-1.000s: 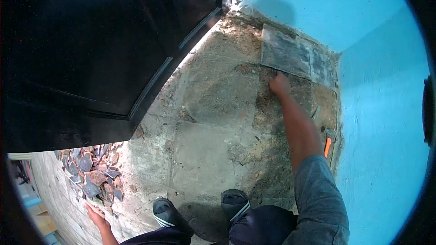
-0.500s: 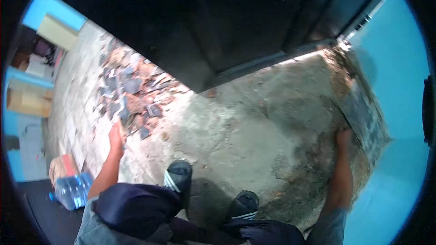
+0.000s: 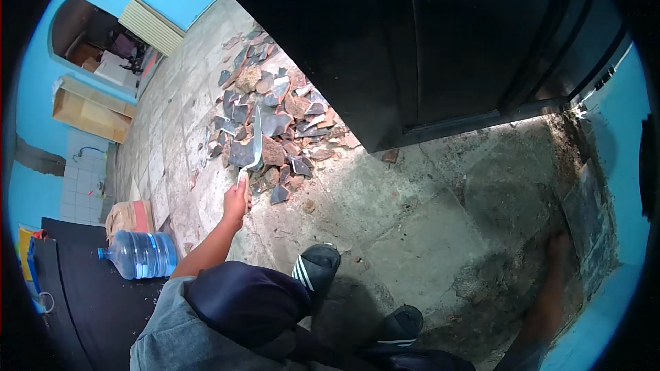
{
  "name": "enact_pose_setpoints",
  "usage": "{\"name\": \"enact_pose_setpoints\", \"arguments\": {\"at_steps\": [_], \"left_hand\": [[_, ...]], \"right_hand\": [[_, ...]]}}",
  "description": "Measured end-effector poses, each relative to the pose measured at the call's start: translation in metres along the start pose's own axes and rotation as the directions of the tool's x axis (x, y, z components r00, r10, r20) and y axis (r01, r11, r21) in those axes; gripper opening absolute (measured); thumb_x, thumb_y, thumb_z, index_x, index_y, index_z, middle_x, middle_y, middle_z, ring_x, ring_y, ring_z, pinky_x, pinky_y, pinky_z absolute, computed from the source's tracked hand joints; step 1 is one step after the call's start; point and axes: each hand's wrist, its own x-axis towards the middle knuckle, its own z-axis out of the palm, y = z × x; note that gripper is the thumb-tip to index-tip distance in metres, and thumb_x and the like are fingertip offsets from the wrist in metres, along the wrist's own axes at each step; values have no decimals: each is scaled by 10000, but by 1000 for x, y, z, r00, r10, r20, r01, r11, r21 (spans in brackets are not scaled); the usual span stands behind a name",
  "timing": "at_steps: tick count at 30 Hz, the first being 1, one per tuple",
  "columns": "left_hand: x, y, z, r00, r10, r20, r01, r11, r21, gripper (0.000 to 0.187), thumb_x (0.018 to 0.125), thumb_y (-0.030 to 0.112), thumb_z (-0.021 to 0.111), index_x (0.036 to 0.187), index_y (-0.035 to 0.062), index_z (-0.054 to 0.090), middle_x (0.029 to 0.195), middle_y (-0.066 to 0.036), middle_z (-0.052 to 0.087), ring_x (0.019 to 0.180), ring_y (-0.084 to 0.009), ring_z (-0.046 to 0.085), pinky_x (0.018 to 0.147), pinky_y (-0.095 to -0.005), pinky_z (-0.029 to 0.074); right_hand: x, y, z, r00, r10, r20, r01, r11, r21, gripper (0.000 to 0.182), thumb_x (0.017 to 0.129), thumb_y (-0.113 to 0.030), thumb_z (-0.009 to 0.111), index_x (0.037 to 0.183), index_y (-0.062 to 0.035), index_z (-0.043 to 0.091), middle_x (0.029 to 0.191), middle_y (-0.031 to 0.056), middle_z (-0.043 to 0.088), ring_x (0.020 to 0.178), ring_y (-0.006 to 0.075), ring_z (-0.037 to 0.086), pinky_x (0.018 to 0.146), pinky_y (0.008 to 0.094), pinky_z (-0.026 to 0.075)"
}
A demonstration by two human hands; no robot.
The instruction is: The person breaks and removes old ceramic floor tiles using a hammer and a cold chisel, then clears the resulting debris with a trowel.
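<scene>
My left hand (image 3: 237, 200) is wrapped around the pale handle of a trowel (image 3: 257, 143). The thin metal blade points away from me, overlapping a heap of broken tile pieces (image 3: 276, 125) in this view. On the other side, my right hand (image 3: 558, 242) is low beside the wall, close to a dark tile (image 3: 581, 191) at its foot. Shadow hides the fingers of that hand, so I cannot tell what they hold.
A black door (image 3: 474, 48) stands above the rough concrete floor (image 3: 385, 199). At left are a big blue water bottle (image 3: 146, 255), a brown sack (image 3: 128, 221) and a black panel (image 3: 96, 288). The blue wall (image 3: 629, 233) runs along the right.
My view has swung left and sharpened, so floor, door and rubble appear farther right. The trowel in my left hand now shows clearly. My right hand stays low by the wall.
</scene>
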Motion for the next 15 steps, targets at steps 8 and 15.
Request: {"name": "enact_pose_setpoints", "arguments": {"at_steps": [8,15], "left_hand": [[-2,3,1,1000,-13,-22,12,1000,-13,489,984,550,556,888,72,591,659,-25,562,477,-111,517,445,-259,425],[-9,1,-20,999,-6,-48,3,998,-63,515,980,570,550,909,64,616,675,-27,568,500,-108,523,466,-254,436]], "right_hand": [[-63,-68,-70,995,-58,-81,58,998,-3,427,862,-282,649,1126,54,663,1146,312,646,1108,460,606,967,504,478],[-122,-210,-103,690,-457,561,645,740,-192,442,821,-377,626,887,49,723,1019,293,675,981,447,659,839,515,537]]}}
